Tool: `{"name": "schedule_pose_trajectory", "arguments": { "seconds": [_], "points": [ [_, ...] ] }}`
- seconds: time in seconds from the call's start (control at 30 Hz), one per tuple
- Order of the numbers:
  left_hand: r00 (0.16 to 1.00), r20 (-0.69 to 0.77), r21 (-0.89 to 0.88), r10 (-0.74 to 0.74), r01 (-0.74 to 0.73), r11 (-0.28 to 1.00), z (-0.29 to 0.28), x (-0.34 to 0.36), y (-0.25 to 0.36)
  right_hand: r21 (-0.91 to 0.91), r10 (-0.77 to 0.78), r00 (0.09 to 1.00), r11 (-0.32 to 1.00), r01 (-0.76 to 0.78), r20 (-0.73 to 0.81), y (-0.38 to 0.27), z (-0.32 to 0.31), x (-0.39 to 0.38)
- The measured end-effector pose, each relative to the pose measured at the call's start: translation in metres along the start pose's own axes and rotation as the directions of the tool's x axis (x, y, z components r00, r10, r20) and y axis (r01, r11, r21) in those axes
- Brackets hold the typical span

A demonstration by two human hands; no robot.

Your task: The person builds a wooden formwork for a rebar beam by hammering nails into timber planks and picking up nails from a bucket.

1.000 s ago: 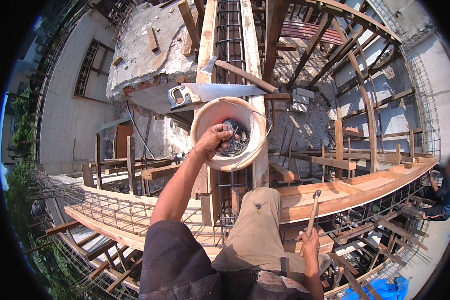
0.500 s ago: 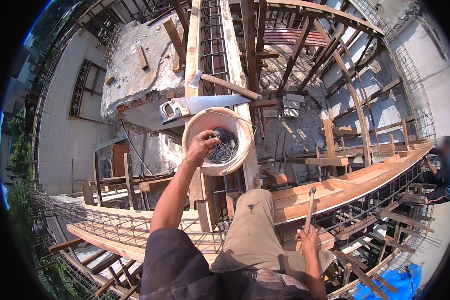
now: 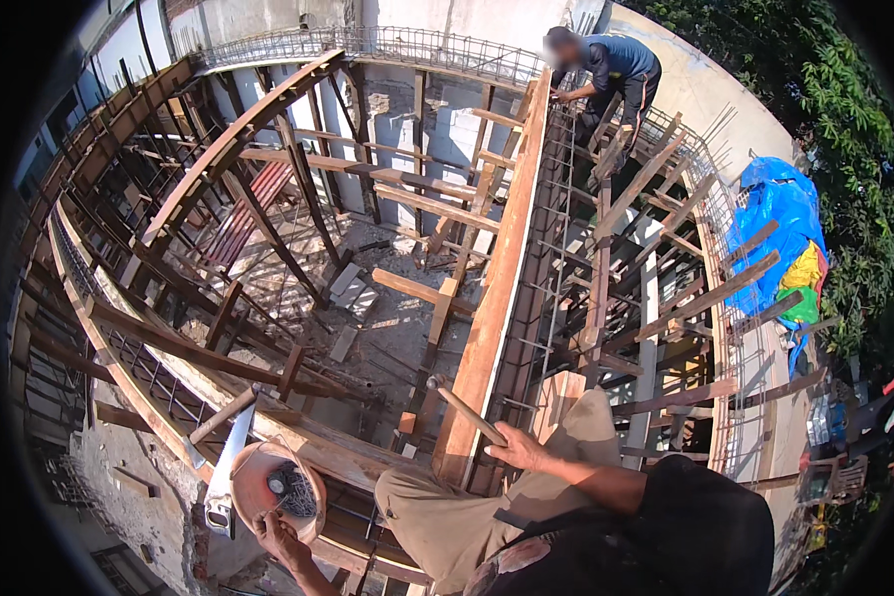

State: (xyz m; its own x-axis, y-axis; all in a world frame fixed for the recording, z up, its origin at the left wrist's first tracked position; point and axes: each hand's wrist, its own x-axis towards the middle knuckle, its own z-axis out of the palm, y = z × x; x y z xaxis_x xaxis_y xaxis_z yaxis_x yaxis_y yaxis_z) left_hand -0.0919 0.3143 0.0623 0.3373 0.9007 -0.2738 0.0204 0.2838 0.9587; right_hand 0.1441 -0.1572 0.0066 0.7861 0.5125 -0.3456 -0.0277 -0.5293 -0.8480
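A pale orange bucket point(image 3: 317, 526) sits on the timber formwork at the lower left, with several loose nails point(image 3: 308, 500) and a dark round piece inside. At its near rim is my left hand point(image 3: 282, 542), fingers pinched together; what is between them is too small to make out. My right hand point(image 3: 522, 449) grips a hammer point(image 3: 472, 414) by its wooden handle, head pointing up and left, above my bent leg. Beside the bucket lies a handsaw point(image 3: 230, 459), its blade pointing away. A hatchet point(image 3: 224, 415) with a wooden handle rests across the formwork next to the saw.
A long plank form point(image 3: 507, 298) runs away from my knees beside a rebar cage. At its far end another person point(image 3: 616, 74) bends over. Wooden props point(image 3: 298, 179) and open gaps drop to a lower level. A blue tarp point(image 3: 770, 228) hangs at the right.
My view has swung to the right, putting the bucket at the lower left. My left hand has drawn back from the nails to the rim. The hammer stays in my right hand.
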Motion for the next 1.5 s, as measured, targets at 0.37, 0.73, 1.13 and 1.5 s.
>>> {"name": "schedule_pose_trajectory", "arguments": {
  "seconds": [0.37,0.73,1.13,1.5],
  "points": [
    [0.781,0.582,0.588,-0.228,-0.21,0.781,0.02,-0.086,-0.073,0.108,-0.118,0.987,0.986,0.13,-0.11,-0.047,-0.027,-0.02],
    [0.67,0.735,0.678,-0.109,-0.721,0.142,0.08,-0.101,-0.044,0.602,0.201,0.977,0.789,-0.123,-0.064,0.015,-0.028,-0.013],
    [0.726,0.682,0.653,0.089,-0.66,0.373,0.123,-0.123,-0.048,0.694,0.384,0.923,0.667,-0.27,-0.01,0.03,-0.032,-0.009],
    [0.821,0.564,0.786,0.093,-0.568,0.243,0.166,-0.114,-0.075,0.517,0.35,0.922,0.765,-0.385,0.169,0.013,-0.029,-0.005]
  ]
}}
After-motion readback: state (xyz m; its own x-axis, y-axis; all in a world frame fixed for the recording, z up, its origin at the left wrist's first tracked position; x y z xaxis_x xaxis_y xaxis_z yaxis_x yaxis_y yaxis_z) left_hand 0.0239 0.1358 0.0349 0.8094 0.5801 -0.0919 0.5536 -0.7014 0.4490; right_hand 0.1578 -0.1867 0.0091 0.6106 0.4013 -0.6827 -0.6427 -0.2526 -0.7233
